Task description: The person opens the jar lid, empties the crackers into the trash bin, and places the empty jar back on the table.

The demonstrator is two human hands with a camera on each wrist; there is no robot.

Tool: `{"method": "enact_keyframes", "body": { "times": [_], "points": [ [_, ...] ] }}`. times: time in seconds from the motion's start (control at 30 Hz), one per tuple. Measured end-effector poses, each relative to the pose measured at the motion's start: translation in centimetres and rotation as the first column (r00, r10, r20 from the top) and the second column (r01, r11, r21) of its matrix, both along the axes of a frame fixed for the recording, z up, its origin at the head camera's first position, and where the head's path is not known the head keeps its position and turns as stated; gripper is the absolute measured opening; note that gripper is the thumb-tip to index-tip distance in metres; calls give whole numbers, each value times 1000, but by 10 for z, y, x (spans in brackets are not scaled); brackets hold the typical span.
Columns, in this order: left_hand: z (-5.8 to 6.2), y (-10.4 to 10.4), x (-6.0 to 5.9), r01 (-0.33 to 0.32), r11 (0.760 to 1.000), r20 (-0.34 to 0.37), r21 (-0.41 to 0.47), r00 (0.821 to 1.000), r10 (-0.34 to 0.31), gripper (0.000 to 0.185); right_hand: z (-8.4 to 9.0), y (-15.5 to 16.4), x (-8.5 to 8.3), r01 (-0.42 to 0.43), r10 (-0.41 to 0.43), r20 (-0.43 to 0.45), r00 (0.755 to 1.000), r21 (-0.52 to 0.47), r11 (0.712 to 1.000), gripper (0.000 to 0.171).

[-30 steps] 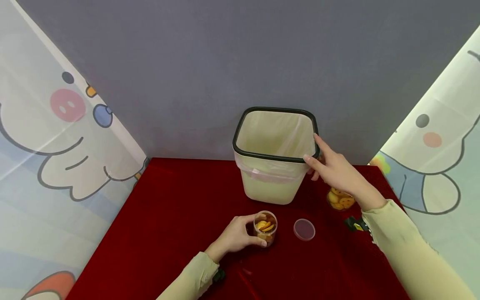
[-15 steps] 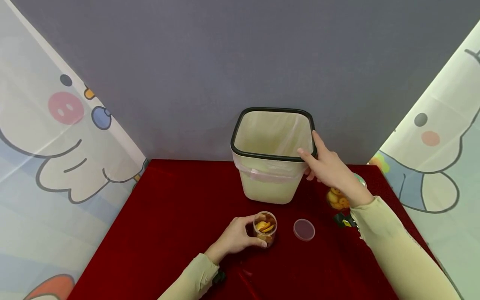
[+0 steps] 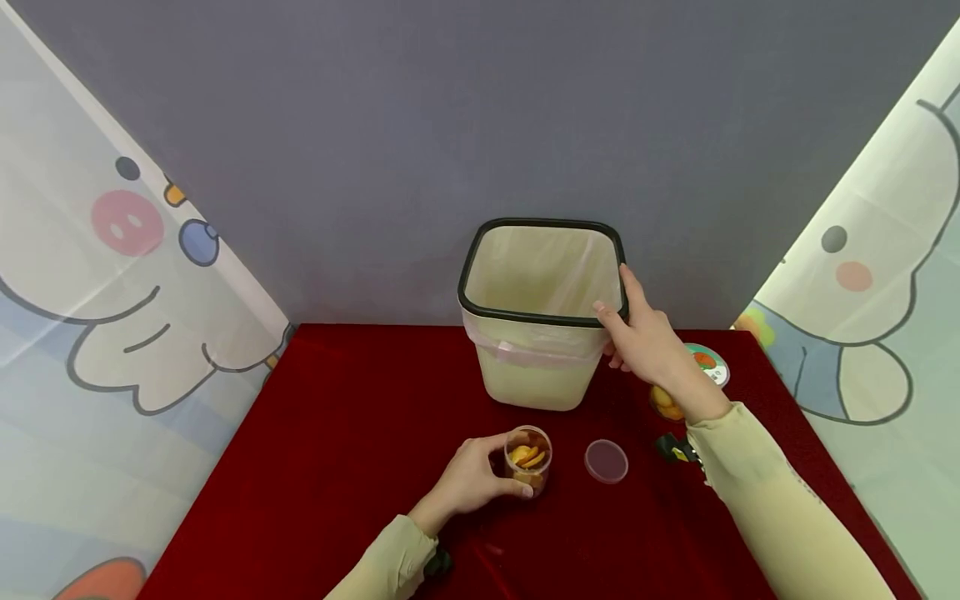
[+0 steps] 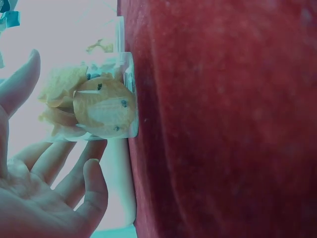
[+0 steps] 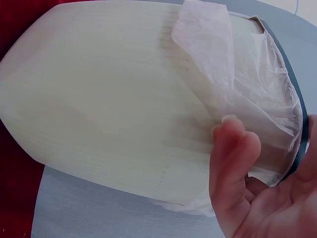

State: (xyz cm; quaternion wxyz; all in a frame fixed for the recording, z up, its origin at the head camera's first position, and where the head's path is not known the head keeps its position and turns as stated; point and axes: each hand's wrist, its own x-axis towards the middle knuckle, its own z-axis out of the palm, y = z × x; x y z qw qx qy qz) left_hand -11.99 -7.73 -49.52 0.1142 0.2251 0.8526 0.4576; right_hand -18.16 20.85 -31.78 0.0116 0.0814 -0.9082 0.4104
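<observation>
My left hand point(image 3: 491, 468) grips a small clear jar of yellow biscuits point(image 3: 528, 457) that stands open on the red cloth point(image 3: 337, 433). In the left wrist view the jar point(image 4: 99, 106) sits just past my curled fingers point(image 4: 91, 186). My right hand point(image 3: 626, 321) rests against the right front corner of a cream bin point(image 3: 536, 379) with a black rim and a thin plastic liner. Thumb and forefinger lie along the rim. In the right wrist view my thumb point(image 5: 233, 148) touches the liner point(image 5: 218, 64) on the bin wall point(image 5: 114, 114).
A round clear lid point(image 3: 606, 461) lies right of the jar. Behind my right wrist stand a second biscuit jar point(image 3: 662, 402) and a green-rimmed lid point(image 3: 711, 364). A grey wall backs the table, with cartoon-print curtains on both sides.
My right hand has drawn in to the left against the bin's rim corner, uncovering the green-rimmed lid. The left hand and its jar have stayed put.
</observation>
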Motion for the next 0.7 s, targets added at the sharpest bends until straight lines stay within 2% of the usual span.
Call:
{"method": "enact_keyframes", "body": {
  "times": [0.17,0.37,0.57,0.7],
  "points": [
    [5,-7,-1,-25,1000,-8,2,1000,25,70,-2,0,-1,0,0,-8,1000,-5,1000,81],
    [14,-22,-6,-89,996,-42,-16,995,88,71,-3,1,-2,0,0,-18,1000,3,1000,81],
    [23,-38,-13,-146,989,-68,36,987,148,67,-4,1,-3,-1,1,-12,1000,-6,1000,81],
    [31,-49,-16,-193,979,-104,63,975,198,64,-4,1,-3,-6,6,-8,1000,-5,1000,81]
  ]
}}
